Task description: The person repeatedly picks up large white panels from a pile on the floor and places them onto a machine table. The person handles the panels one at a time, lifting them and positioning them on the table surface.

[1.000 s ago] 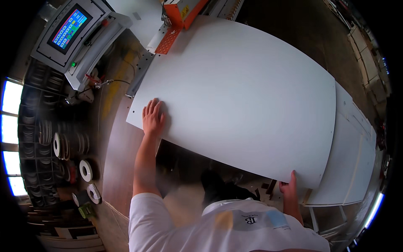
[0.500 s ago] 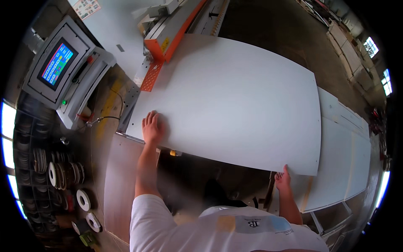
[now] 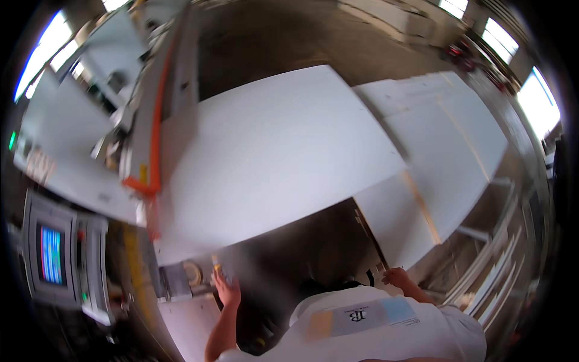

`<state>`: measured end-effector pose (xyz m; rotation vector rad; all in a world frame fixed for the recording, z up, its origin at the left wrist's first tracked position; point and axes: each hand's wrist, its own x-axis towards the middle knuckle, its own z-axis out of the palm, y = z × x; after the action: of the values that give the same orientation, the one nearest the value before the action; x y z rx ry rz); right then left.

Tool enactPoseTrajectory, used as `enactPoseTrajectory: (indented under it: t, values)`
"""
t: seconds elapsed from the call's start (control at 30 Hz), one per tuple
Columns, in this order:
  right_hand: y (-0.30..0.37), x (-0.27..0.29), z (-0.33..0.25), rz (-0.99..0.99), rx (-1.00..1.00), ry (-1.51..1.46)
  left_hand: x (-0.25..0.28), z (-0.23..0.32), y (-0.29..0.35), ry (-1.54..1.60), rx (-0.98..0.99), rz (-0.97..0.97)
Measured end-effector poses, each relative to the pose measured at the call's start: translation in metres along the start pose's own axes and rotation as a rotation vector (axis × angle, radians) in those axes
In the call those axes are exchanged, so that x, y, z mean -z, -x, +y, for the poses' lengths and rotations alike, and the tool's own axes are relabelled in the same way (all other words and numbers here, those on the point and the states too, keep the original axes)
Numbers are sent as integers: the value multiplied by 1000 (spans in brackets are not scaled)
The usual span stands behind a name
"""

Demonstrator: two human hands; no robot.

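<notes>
Head view was filled mostly by a large white panel [image 3: 265, 157], laid flat across the middle and reaching from about nine o'clock toward three. A stack of further white boards [image 3: 446, 139] was seen beside it at two to four o'clock, with a wooden strip across it. A long machine [image 3: 151, 120] with an orange band was set along the panel's edge at ten o'clock, and a control screen [image 3: 51, 253] glowed at eight o'clock. The left hand [image 3: 227, 288] was raised at seven o'clock, just below the panel's near edge, apart from it; whether its fingers were spread or closed could not be told. The right hand [image 3: 398, 279] was placed at five o'clock by the stack's near corner, its grip likewise unclear.
</notes>
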<state>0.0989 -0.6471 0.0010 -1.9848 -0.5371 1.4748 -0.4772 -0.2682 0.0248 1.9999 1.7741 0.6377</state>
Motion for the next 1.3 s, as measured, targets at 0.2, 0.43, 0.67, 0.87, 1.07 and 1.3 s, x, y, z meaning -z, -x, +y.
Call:
enactPoseTrajectory:
  t: [0.2,0.43,0.67,0.87,1.07,1.3]
  values:
    - [83,-16,18,207,-167,362,-12,-63,-65,856,583,-378]
    - [91,-66,77,557,-325,-337,-17,-80,-83,820,977,-476]
    - [91,-79,125,237,-247,-718,-25,-61,-84,825,993,-449]
    - [68,-101,198,266,-421,-652,-57,-2,-77,810,898,-520]
    - [118,-98,178,356,-455,-649,-72,16,-57,869,416,-705]
    - [157,-82,221,437,-461,-764,-87,98,-65,258,447,-317]
